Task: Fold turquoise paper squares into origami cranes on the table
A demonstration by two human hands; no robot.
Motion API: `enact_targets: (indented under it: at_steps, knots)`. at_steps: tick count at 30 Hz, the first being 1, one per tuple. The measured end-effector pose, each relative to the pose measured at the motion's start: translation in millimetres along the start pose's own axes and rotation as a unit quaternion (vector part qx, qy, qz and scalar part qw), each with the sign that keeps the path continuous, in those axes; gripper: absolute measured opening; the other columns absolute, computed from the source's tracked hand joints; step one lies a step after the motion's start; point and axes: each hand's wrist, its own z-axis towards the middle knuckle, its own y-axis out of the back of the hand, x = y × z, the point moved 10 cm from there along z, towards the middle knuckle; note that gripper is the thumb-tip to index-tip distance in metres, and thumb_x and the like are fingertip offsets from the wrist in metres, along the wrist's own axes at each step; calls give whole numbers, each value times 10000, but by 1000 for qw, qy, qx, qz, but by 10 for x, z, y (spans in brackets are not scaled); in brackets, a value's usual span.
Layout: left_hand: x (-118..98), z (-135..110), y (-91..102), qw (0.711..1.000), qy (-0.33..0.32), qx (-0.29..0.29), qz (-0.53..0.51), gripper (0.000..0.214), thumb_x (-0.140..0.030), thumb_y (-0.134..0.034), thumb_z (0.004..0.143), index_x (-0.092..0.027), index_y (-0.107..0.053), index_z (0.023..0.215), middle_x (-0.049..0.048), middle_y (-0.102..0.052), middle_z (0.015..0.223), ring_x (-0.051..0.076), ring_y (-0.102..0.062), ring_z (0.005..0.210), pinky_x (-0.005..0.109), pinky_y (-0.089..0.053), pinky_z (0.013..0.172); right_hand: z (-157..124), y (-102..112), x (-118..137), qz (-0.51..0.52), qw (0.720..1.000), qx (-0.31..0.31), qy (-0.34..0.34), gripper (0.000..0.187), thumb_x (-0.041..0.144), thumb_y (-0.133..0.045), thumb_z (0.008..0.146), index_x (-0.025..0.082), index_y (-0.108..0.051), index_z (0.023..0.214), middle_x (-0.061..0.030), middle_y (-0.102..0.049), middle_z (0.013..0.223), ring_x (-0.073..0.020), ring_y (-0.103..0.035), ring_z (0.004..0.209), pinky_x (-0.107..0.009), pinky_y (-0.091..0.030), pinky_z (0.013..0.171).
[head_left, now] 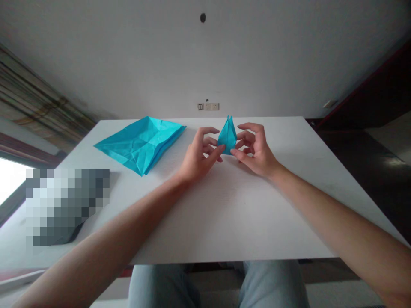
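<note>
Your left hand and right hand frame a small pointed form of folded turquoise paper, held between them just above a white table, its tip standing upright. Both hands are half open, fingers spread and curved. The left thumb reaches in to the form's lower edge, the right thumb meets its base, and the right fingers sit close along its right side: a light fingertip hold, not a firm clamp. Well to the left of your left hand, a larger creased turquoise paper sheet lies flat on the table, and beyond that a pixelated patch hides an object that cannot be made out. Ahead of your hands, a white wall socket panel sits above the table's far edge. With so little contact, the slim form could slip or tip if either thumb eases. Too hard a squeeze could crush its narrow folds, and the paper could spring open if the hold shifts unevenly.
</note>
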Motion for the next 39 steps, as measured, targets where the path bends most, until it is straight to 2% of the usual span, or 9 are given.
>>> enact_targets:
  at_steps: [6, 11, 15, 19, 24, 29, 33, 37, 39]
  knots:
    - [37, -10, -37, 999, 18, 19, 40, 433, -359, -790, 1053, -300, -508, 1376, -40, -738, 1007, 116, -796, 656, 199, -520, 556, -1, 7, 42, -21, 999, 2, 28, 511, 516, -866, 1026, 360, -555, 1401, -47, -693, 1312, -171, -737, 933, -238, -584, 571]
    - [59, -28, -73, 998, 19, 40, 50, 420, -385, -805, 1054, -288, -526, 1354, -21, -757, 1046, 117, -795, 681, 197, -535, 568, 15, -67, 119, -45, 997, 54, 28, 294, 549, -834, 1053, 287, -751, 1156, -61, -700, 1194, -189, -714, 974, -234, -563, 583]
    - [53, -58, -135, 997, 26, 77, -4, 498, -612, -747, 1099, -262, -531, 1379, 30, -769, 1082, 152, -809, 773, 258, -624, 665, 15, -92, 171, -2, 997, 74, 25, 497, 660, -608, 1160, 251, -816, 969, -78, -661, 1100, -203, -693, 966, -277, -615, 657]
    - [38, -51, -102, 998, 21, 64, -11, 564, -763, -568, 1142, -237, -598, 1344, 34, -774, 1022, 155, -769, 806, 289, -641, 747, 22, -97, 112, 2, 998, 69, 0, 509, 631, -541, 1195, 266, -866, 1052, -79, -657, 1107, -201, -694, 970, -282, -624, 680]
    - [85, -6, -57, 997, 9, 47, 64, 366, -559, -764, 1087, -220, -673, 1193, 45, -792, 1100, 139, -748, 800, 256, -597, 697, 11, -102, 59, -56, 996, 61, 29, 224, 465, -819, 1065, 297, -775, 1206, -55, -681, 1158, -193, -679, 950, -262, -560, 622]
    - [26, 34, 46, 980, -58, 12, 189, 122, -283, -852, 1013, -219, -750, 1029, 56, -786, 1114, 202, -769, 1051, 345, -629, 947, -13, -15, -6, -83, 995, 22, 50, 657, 349, -911, 935, 345, -564, 1492, -89, -654, 1410, -239, -692, 1119, -319, -610, 727]
    - [34, 43, 105, 972, -65, -3, 228, 105, -266, -882, 993, -222, -788, 1010, 62, -749, 1121, 187, -718, 997, 327, -608, 897, -10, 14, 25, -155, 984, 10, 89, 556, 369, -941, 890, 326, -649, 1361, -104, -614, 1387, -282, -649, 1177, -399, -609, 813]
    - [11, 39, 64, 973, -59, 13, 223, 125, -321, -846, 1024, -220, -778, 995, 45, -784, 1051, 194, -724, 969, 327, -587, 875, 17, 1, 35, -186, 978, 15, 91, 210, 439, -841, 1013, 288, -738, 1117, -112, -621, 1295, -296, -617, 1158, -420, -555, 815]
    - [-34, 36, 32, 974, -61, 21, 216, 175, -375, -804, 1058, -219, -768, 988, 40, -801, 1016, 196, -734, 956, 334, -591, 891, 37, -24, 31, -174, 981, 33, 81, 214, 488, -773, 1082, 278, -741, 1049, -82, -651, 1139, -270, -615, 1057, -412, -529, 825]
